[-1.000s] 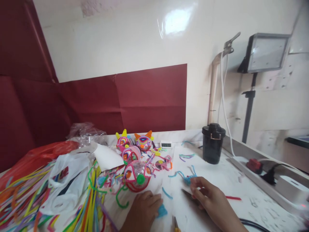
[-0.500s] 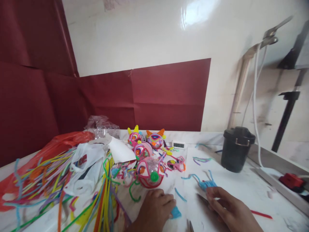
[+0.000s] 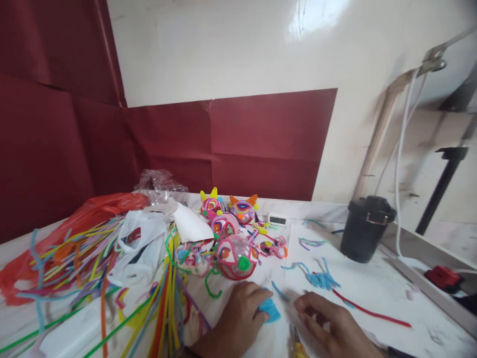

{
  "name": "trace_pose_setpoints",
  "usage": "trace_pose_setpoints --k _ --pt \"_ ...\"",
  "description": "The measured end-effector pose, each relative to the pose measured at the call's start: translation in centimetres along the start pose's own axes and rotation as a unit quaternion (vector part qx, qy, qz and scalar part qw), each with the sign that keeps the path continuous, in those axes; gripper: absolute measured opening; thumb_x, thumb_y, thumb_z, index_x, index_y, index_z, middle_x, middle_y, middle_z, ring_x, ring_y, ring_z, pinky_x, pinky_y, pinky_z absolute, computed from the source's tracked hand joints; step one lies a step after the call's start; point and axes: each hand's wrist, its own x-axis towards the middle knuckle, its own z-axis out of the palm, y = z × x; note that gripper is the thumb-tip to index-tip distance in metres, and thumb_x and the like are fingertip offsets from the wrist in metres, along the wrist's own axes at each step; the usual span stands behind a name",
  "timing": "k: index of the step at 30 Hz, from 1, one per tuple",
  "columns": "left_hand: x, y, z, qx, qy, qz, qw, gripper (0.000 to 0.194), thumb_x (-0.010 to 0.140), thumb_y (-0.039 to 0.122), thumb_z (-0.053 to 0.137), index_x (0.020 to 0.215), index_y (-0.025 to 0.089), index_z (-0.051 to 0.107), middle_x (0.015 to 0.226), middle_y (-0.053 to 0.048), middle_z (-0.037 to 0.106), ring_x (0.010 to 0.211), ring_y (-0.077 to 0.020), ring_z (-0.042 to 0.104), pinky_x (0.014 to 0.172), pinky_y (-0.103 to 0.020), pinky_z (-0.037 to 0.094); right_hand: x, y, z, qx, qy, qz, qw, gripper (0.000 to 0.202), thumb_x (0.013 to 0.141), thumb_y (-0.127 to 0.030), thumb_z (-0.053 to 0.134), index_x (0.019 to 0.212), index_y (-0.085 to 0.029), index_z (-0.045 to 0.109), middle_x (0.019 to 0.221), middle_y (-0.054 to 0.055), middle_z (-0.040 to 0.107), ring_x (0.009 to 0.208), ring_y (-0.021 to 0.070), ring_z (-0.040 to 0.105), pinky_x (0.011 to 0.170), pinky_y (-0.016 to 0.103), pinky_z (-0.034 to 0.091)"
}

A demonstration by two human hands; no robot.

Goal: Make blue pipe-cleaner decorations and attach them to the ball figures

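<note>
My left hand is closed on a small flat blue piece low in the centre, its fingertips at the piece's left side. My right hand lies just to the right, fingers bent and near each other; what they hold, if anything, is too hidden to tell. A dark thin tip shows above its fingers. Between the hands, at the bottom edge, is a tool with yellow handles. A bundle of blue pipe cleaners rests beyond my right hand, beside a red pipe cleaner.
Decorated balls with eyes, one with a green nose, sit at the centre. Many coloured pipe cleaners and a white plastic bag cover the left. A black cup and a power strip stand at the right.
My right hand has moved left, away from the blue bundle and closer to the blue piece. More of the red pipe cleaner shows. The view has shifted slightly.
</note>
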Motion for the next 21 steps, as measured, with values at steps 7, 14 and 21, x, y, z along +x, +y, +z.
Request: trace_pose_setpoints --k 7,14,21 --pt "1.2 1.1 -1.4 -0.183 0.014 -0.122 0.975 0.037 0.063 0.004 0.059 0.097 0.019 0.067 0.086 -0.002 0.066 0.071 -0.0145 0.059 0.066 -0.025 0.048 1.4 -1.8 0.7 0.005 -0.007 -0.022 1.0 0.02 0.079 -0.029 0.05 0.09 -0.019 0.063 0.08 0.004 0.064 0.075 0.0193 0.057 0.068 0.028 0.042" --pt "1.7 0.7 -1.6 -0.345 0.053 -0.162 0.923 0.041 0.066 0.017 0.063 0.105 0.018 0.053 0.08 -0.001 0.062 0.072 -0.0147 0.062 0.064 -0.025 0.05 2.9 -2.9 0.6 0.123 -0.036 -0.009 0.992 0.015 0.076 -0.021 0.054 0.063 -0.015 0.055 0.054 -0.005 0.045 0.053 0.009 0.039 0.051 0.02 0.03" --pt "1.7 0.7 -2.2 -0.293 0.056 -0.173 0.939 0.027 0.081 0.041 0.05 0.077 0.016 0.059 0.053 0.004 0.053 0.044 -0.0096 0.048 0.045 -0.021 0.039 3.2 -3.9 0.5 0.261 -0.051 0.048 0.963 0.015 0.07 -0.021 0.058 0.057 -0.014 0.057 0.052 -0.003 0.053 0.05 0.0087 0.043 0.05 0.021 0.033"
